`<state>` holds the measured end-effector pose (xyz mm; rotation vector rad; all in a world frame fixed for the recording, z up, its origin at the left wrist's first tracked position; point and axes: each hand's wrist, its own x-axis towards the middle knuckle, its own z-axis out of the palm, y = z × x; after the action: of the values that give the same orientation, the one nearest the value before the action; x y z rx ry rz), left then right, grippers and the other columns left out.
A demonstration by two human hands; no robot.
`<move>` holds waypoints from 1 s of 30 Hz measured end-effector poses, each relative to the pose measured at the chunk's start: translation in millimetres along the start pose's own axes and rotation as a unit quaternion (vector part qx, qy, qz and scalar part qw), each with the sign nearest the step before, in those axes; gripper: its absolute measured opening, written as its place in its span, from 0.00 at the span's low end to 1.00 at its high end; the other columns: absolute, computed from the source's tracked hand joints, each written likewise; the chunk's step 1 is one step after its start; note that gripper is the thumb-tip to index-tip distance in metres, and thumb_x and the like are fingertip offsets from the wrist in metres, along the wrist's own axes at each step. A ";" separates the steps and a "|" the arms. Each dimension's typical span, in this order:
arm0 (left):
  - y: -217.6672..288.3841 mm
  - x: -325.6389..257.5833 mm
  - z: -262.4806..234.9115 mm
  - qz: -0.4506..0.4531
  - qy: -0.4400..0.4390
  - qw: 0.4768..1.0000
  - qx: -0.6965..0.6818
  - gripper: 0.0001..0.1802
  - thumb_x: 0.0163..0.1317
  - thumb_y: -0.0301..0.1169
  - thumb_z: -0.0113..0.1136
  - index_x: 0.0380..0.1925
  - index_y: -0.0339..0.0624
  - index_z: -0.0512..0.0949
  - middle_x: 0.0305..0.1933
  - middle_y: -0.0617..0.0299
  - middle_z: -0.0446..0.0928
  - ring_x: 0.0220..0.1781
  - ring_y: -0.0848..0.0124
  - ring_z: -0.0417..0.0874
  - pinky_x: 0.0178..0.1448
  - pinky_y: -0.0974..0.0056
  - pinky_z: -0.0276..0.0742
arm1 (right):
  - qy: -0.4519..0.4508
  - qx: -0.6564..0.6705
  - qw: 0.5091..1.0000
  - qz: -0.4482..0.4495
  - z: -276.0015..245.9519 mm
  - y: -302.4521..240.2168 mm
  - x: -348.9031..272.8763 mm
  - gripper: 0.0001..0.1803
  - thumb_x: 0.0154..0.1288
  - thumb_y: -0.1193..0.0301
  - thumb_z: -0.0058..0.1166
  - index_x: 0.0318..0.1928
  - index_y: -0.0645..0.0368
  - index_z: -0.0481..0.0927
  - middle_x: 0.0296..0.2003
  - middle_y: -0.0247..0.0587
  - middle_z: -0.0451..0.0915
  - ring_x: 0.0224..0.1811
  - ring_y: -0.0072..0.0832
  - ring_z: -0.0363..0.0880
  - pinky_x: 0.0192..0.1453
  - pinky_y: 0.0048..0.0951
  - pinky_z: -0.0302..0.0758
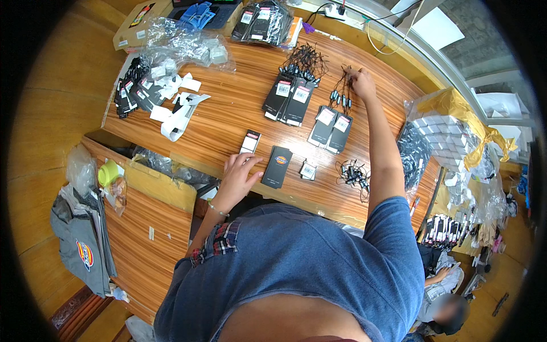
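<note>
Right hand [362, 81] is stretched far out over the wooden tabletop [228, 114], fingers pinched on the top of a bunch of black string loops [343, 91]. The strings hang down toward the person, ends just above two black hang tags [331, 128] w/ white stickers, lying side by side. Grip looks closed on the strings; can't tell how many it has.

Left hand [238, 174] lies flat near the tabletop's near edge, fingers spread, palm down, holding nothing. Fingertips are just beside a single black tag w/ a round logo [277, 166], which lies to its right, approx. touching. A smaller black-and-white tag [250, 141] sits just beyond the fingers, apart from them.

So the strings are at the right hand, well apart from the left hand; the logo tag is at the left hand, well apart from the right.

Between the hands: a small white-label tag [308, 170] and a tangled clump of black strings [354, 172] near the right forearm. Further out, a stack of black tags [288, 98] w/ another string bunch [307, 60] above it, left of the right hand.

Far left of the tabletop: clear plastic bags [182, 43], loose white paper strips [176, 108], more black tags [131, 88]. Right side: a bag of white pieces w/ yellow wrap [450, 128].
</note>
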<state>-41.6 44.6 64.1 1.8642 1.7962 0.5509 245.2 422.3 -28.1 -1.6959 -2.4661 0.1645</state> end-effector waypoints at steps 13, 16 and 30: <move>-3.2 -3.0 -5.5 -0.009 0.015 1.000 0.006 0.18 0.55 0.35 0.58 0.46 0.43 0.74 0.47 0.60 0.70 0.52 0.60 0.66 0.57 0.58 0.60 | 0.069 0.155 0.985 0.041 21.9 28.4 20.2 0.18 0.57 0.72 0.46 0.49 0.46 0.78 0.40 0.54 0.75 0.47 0.46 0.72 0.53 0.40 0.70; -5.1 -2.6 -3.9 -0.012 0.018 1.000 0.002 0.18 0.56 0.36 0.58 0.46 0.43 0.74 0.47 0.60 0.70 0.52 0.61 0.65 0.56 0.58 0.60 | 0.062 0.120 0.991 -0.001 15.6 31.3 7.4 0.17 0.56 0.73 0.46 0.45 0.46 0.80 0.38 0.52 0.75 0.45 0.46 0.72 0.52 0.39 0.70; -2.4 -1.3 -2.0 -0.004 0.009 1.000 -0.002 0.19 0.56 0.37 0.58 0.47 0.43 0.74 0.47 0.61 0.70 0.52 0.61 0.66 0.56 0.58 0.60 | 0.084 0.089 0.992 0.011 19.6 28.7 8.5 0.18 0.57 0.73 0.45 0.48 0.44 0.78 0.41 0.52 0.74 0.46 0.46 0.73 0.51 0.41 0.71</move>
<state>-44.8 43.5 64.3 1.8546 1.8109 0.5699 265.0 440.3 -51.8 -1.5954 -2.2408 0.2268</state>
